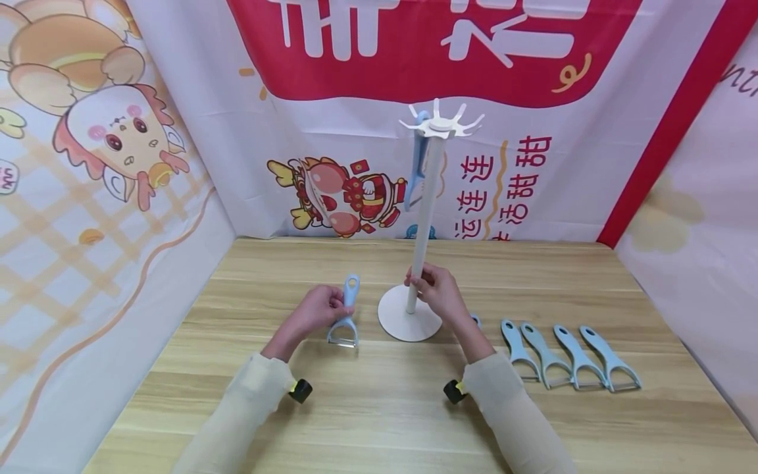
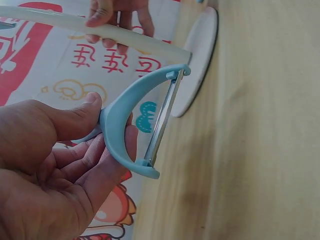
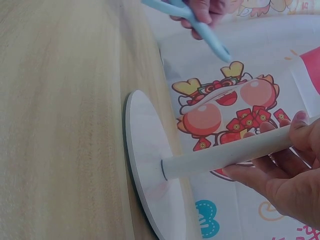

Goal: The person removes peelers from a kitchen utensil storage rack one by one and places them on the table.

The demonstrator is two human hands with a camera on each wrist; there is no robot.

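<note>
My left hand (image 1: 322, 307) pinches a light blue Y-shaped peeler (image 1: 351, 293) by its handle, its blade end pointing toward me. The left wrist view shows the peeler's curved head and metal blade (image 2: 164, 120) close, with the thumb on the neck. To the right, my right hand (image 1: 437, 289) grips the lower pole of a white stand (image 1: 422, 230), thumb and fingers around it in the right wrist view. The stand's round base (image 3: 150, 150) sits on the table. On its hooked top, another blue peeler (image 1: 417, 161) hangs at the back left.
Several blue peelers (image 1: 570, 355) lie in a row on the wooden table (image 1: 379, 421) at the right, handles pointing away. One more peeler's handle end (image 1: 476, 319) shows beside my right forearm, which hides the rest. Printed cloth (image 1: 355, 138) hangs behind the table.
</note>
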